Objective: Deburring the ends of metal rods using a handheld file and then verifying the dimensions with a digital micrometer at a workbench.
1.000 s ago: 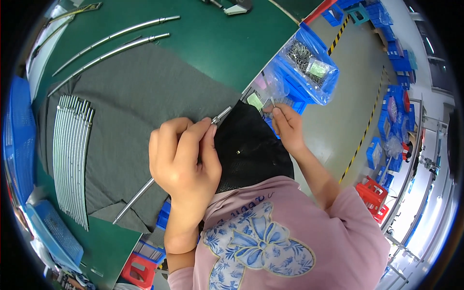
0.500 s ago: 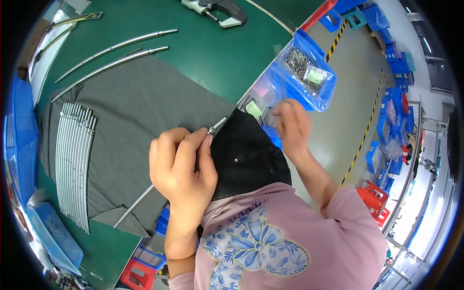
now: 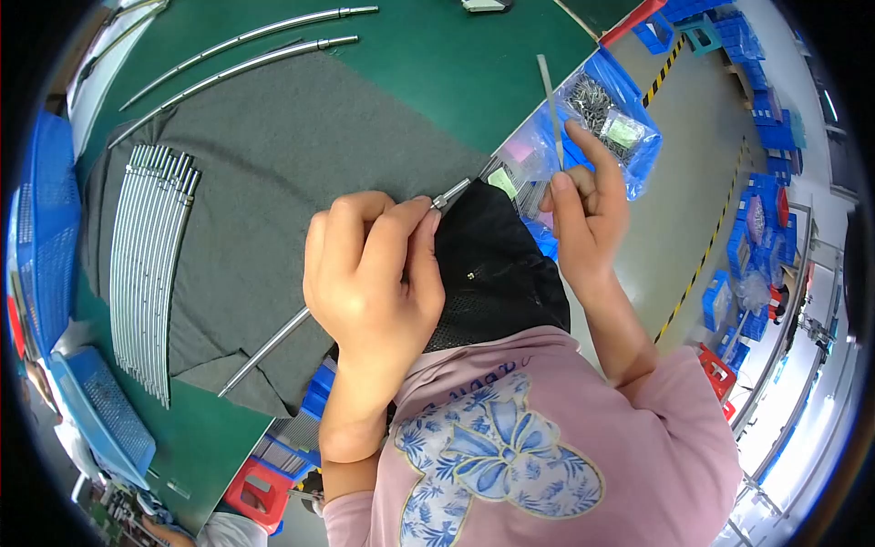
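The left hand (image 3: 374, 273) is closed around a metal rod (image 3: 264, 351), its tip toward the right hand (image 3: 583, 214), which pinches a thin pin (image 3: 547, 91) near the tabletop (image 3: 437, 73) edge.

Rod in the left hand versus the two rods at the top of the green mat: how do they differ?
The held rod lies over the grey cloth, gripped by the left hand; the two top rods lie loose and untouched. The held one looks straight, the top pair clearly curved. All are slim, silvery metal.
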`<state>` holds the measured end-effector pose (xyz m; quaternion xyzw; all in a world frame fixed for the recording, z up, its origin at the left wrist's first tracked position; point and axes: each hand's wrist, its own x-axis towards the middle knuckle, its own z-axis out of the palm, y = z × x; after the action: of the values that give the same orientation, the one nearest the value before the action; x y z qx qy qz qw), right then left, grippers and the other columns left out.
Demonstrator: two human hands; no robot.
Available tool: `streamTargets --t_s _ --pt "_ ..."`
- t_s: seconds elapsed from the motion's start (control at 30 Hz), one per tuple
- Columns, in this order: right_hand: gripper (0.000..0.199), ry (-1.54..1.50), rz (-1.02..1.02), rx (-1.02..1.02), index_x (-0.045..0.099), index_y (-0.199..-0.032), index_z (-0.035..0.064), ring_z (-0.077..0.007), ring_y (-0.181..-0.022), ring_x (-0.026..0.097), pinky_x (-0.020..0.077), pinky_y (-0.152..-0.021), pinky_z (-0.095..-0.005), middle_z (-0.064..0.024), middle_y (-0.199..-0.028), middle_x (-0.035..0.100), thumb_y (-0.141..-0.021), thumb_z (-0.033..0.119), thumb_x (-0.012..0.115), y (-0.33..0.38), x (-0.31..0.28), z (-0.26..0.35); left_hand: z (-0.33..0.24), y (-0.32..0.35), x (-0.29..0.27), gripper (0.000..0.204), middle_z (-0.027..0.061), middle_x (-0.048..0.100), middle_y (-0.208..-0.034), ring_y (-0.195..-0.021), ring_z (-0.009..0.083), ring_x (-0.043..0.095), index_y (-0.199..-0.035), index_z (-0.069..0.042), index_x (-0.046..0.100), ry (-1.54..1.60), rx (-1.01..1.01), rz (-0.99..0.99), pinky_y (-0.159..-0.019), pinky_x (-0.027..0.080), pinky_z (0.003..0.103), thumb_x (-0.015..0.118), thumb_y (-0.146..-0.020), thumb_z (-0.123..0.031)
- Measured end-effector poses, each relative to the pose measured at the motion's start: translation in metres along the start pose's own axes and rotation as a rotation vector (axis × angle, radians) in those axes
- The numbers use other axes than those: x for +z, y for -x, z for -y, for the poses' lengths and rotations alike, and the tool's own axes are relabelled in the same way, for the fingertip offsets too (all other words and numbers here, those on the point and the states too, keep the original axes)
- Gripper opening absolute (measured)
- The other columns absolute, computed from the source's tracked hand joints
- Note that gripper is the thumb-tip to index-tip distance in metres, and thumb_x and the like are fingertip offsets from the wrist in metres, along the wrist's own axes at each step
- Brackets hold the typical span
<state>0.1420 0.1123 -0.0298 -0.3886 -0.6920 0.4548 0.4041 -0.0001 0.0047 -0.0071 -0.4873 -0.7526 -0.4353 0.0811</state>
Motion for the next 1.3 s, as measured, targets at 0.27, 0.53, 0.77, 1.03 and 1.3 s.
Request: streamTargets --t_s 0.27,0.53,0.77,1.03,1.3 --pt "0.039 0.337 0.074 -0.181 0.055 -0.117 0.0048 -0.0085 -0.047 0.046 0.0353 -0.046 -0.0236 -0.0056 -0.058 0.052 -0.078 -0.002 0.054 -0.001 -0.003 0.008 0.000 0.000 -0.001 0.014 0.0026 0.051 -0.070 -0.060 0.0189 0.046 -0.073 -0.008 0.062 0.003 -0.011 0.018 -0.052 0.037 0.029 0.068 -0.062 -0.001" --pt "0.042 0.400 0.408 -0.440 0.058 -0.112 0.0035 -0.0191 -0.037 0.042 0.0306 -0.039 -0.0303 -0.0060 -0.048 0.045 -0.071 -0.003 0.053 0.023 0.000 0.037 0.002 -0.003 -0.003 0.014 0.0018 0.050 -0.070 -0.060 0.0189 0.046 -0.073 -0.009 0.062 0.003 -0.014 0.031 -0.052 0.038 0.029 0.069 -0.062 -0.003" --pt "0.045 0.356 0.428 -0.443 0.059 -0.112 0.0035 -0.0190 -0.037 0.041 0.0320 -0.038 -0.0298 -0.0055 -0.048 0.045 -0.068 -0.004 0.053 0.028 0.004 0.037 0.001 -0.001 -0.003 0.014 0.0019 0.050 -0.070 -0.060 0.0190 0.046 -0.073 -0.009 0.062 -0.009 -0.014 0.037 -0.052 0.038 0.029 0.069 -0.062 -0.003" --pt "0.052 0.618 0.365 -0.562 0.062 -0.108 0.0039 -0.0159 -0.036 0.038 0.0294 -0.037 -0.0295 -0.0017 -0.046 0.038 -0.058 -0.006 0.053 0.028 0.012 0.045 0.001 -0.002 0.000 0.014 0.0023 0.051 -0.071 -0.060 0.0199 0.046 -0.071 -0.008 0.060 0.011 -0.009 0.024 -0.052 0.038 0.030 0.068 -0.061 -0.001" --pt "0.052 0.671 0.390 -0.603 0.062 -0.107 0.0034 -0.0150 -0.035 0.035 0.0270 -0.036 -0.0287 -0.0010 -0.045 0.036 -0.057 -0.005 0.053 0.030 0.009 0.043 0.001 -0.002 0.000 0.015 0.0023 0.052 -0.071 -0.060 0.0201 0.047 -0.071 -0.007 0.060 0.009 0.017 0.022 -0.052 0.039 0.030 0.067 -0.061 0.000"
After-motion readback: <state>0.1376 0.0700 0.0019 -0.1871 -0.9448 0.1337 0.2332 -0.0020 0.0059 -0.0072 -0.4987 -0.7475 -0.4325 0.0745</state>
